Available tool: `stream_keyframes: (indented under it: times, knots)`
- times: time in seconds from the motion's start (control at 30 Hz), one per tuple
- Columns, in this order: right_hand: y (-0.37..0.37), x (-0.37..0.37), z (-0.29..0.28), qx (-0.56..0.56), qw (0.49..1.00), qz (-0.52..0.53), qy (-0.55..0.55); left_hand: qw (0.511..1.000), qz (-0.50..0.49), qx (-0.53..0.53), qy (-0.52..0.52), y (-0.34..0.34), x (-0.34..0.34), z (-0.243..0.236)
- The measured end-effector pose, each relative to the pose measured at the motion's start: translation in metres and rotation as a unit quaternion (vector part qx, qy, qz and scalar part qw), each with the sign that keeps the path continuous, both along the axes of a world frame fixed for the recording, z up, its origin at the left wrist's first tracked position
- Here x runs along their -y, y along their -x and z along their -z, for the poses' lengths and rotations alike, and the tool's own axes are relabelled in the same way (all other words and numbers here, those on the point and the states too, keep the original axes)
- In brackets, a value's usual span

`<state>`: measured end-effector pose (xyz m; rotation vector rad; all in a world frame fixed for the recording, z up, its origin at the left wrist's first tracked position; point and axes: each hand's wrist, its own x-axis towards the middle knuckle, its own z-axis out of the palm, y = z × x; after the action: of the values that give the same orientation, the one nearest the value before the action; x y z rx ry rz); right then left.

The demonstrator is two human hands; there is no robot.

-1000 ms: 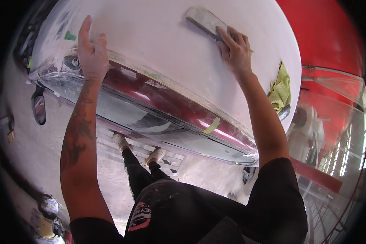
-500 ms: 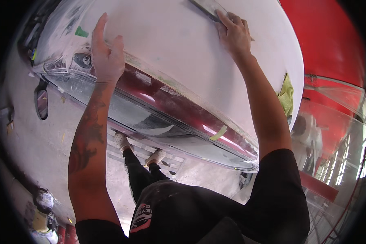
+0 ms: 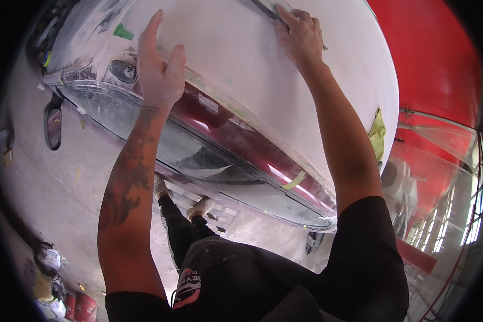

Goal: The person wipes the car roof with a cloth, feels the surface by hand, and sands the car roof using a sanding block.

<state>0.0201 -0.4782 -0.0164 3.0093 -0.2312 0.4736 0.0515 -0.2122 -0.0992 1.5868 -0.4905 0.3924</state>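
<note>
A white-grey, dusty car roof point(image 3: 241, 70) fills the upper middle of the view. My right hand point(image 3: 301, 40) is closed around the near end of a long, narrow sanding block point(image 3: 265, 8), which lies on the roof and is cut off by the top of the picture. My left hand point(image 3: 162, 70) is at the roof's near edge, fingers stretched and thumb apart, holding nothing; whether it touches the surface I cannot tell. Beside it are a dark round fitting point(image 3: 123, 71) and a piece of green tape point(image 3: 123, 31).
Bare dark-red paint point(image 3: 236, 131) runs along the roof's side above the windows. A strip of pale tape point(image 3: 294, 180) sticks there. A yellow-green cloth point(image 3: 378, 137) hangs at the right end. The side mirror point(image 3: 53, 123) juts out left. My feet stand on a slatted platform point(image 3: 220, 217).
My right hand has shifted slightly left and farther away with the sanding block. My left hand appears farther right, and the view has shifted a little as well.
</note>
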Motion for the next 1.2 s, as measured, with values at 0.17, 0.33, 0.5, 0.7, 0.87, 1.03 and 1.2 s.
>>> stream_keyframes:
  times: [0.17,0.33,0.5,0.7,0.87,1.03,1.2]
  knots:
    - [0.084,-0.072,0.026,0.012,0.997,-0.076,-0.011,0.999,-0.015,-0.001,0.048,-0.001,-0.017,0.015]
    - [0.106,-0.086,0.02,-0.016,0.991,-0.132,-0.007,0.997,-0.011,0.028,0.074,-0.002,-0.015,0.011]
    - [-0.021,-0.06,0.008,-0.013,0.999,-0.018,0.039,0.996,-0.004,0.032,0.087,0.0,-0.003,0.007]
    - [0.081,-0.124,0.024,-0.025,0.995,-0.097,-0.006,0.994,-0.037,0.028,0.095,0.0,-0.014,0.014]
    - [-0.013,-0.092,0.018,-0.002,0.994,-0.074,0.078,0.992,-0.036,0.061,0.105,-0.004,-0.008,0.011]
    - [-0.032,-0.114,0.022,-0.023,0.998,-0.039,0.05,0.992,-0.029,0.054,0.11,-0.004,-0.011,0.015]
    - [0.052,-0.146,0.024,-0.057,0.99,-0.129,0.012,0.992,-0.023,0.039,0.12,0.002,-0.018,0.012]
